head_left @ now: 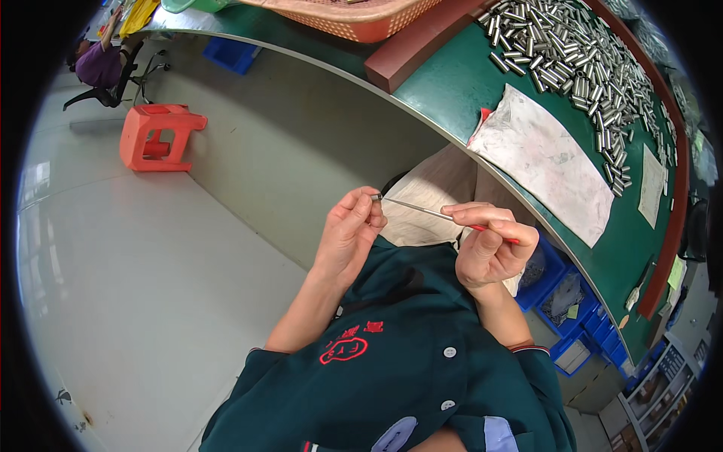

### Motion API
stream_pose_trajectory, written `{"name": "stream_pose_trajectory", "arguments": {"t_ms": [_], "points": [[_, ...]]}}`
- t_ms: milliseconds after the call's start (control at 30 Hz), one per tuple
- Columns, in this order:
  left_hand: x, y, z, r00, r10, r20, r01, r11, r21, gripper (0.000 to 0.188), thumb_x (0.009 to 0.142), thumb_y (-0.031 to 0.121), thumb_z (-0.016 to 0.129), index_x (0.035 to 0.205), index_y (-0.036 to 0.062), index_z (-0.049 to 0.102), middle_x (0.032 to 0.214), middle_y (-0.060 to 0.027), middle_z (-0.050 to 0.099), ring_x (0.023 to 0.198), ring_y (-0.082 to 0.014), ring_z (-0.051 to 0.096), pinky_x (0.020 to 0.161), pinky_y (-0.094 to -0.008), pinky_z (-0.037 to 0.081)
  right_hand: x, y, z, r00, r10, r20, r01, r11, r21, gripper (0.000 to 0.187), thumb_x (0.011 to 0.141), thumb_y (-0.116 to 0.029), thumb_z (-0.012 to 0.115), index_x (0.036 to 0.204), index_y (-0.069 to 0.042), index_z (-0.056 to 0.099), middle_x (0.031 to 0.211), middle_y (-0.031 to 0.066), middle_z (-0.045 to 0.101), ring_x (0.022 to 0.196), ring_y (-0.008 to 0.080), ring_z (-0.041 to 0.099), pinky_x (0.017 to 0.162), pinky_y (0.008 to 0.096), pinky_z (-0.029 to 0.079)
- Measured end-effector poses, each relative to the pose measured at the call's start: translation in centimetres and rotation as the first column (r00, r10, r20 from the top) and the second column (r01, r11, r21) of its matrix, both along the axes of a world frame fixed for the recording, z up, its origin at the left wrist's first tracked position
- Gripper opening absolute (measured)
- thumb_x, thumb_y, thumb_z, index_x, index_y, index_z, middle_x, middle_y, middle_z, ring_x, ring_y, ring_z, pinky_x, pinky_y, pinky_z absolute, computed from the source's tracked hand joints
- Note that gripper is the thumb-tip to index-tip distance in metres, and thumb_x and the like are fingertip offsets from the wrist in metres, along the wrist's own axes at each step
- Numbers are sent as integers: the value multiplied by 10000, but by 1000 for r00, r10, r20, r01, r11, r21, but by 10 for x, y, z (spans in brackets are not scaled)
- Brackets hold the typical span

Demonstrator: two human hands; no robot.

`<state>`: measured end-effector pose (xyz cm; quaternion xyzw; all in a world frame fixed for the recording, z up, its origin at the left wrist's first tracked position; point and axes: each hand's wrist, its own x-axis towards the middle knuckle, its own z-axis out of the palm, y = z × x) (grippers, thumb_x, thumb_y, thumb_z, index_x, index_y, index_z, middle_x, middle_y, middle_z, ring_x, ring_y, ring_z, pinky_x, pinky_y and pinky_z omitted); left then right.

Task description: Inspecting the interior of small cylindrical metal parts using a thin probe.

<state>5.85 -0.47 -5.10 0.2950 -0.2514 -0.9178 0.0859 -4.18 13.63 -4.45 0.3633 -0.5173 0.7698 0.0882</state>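
Between thumb and fingers, my left hand (351, 227) pinches a small metal cylinder (377, 197). My right hand (497, 242) is closed around the red handle of a thin metal rod tool (419, 208). The tool's tip points left and meets the cylinder's end; whether it is inside cannot be made out. Both hands are held above my lap, in front of the table edge. A large heap of similar shiny metal cylinders (572, 60) lies on the green table (444, 83) at the upper right. A stained white cloth (542, 162) covers the table's near part.
A reddish bar (422, 53) and an orange plastic basket (354, 24) sit at the table's far left. Blue bins (565, 297) stand under the table at right. A red stool (160, 137) is on the floor at left, with a seated person (99, 64) beyond.
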Motion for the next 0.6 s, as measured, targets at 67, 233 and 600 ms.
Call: {"name": "stream_pose_trajectory", "arguments": {"t_ms": [67, 233, 600], "points": [[0, 0, 0, 1000, 3, 10, -3, 1000, -2, 149, 859, 126, 527, 936, -2, 526, 771, -33, 502, 697, -88, 443, 655, -214, 381, 0, -1, -1, 1000, 21, 16, -21, 1000, -9, 121, 897, -86, 401, 967, -17, 330, 771, 198, 567, 685, 271, 613, 629, 349, 528], [-1, 1, 4, 999, -38, 12, 39, 999, -13, 155, 867, 157, 518, 912, 9, 529, 730, -29, 499, 656, -90, 427, 622, -211, 363, 2, -8, 3, 998, -41, 53, 38, 998, 53, 117, 908, -120, 386, 955, -22, 343, 724, 198, 560, 581, 276, 594, 552, 365, 524], [-22, 4, 21, 985, -76, 152, 80, 997, -22, 145, 867, 174, 517, 858, 30, 530, 718, -65, 568, 618, -127, 534, 609, -220, 425, -21, 34, 40, 962, -271, -41, 262, 953, -149, 205, 915, -209, 367, 1021, -34, 350, 772, 196, 559, 618, 295, 594, 558, 393, 526]]}}
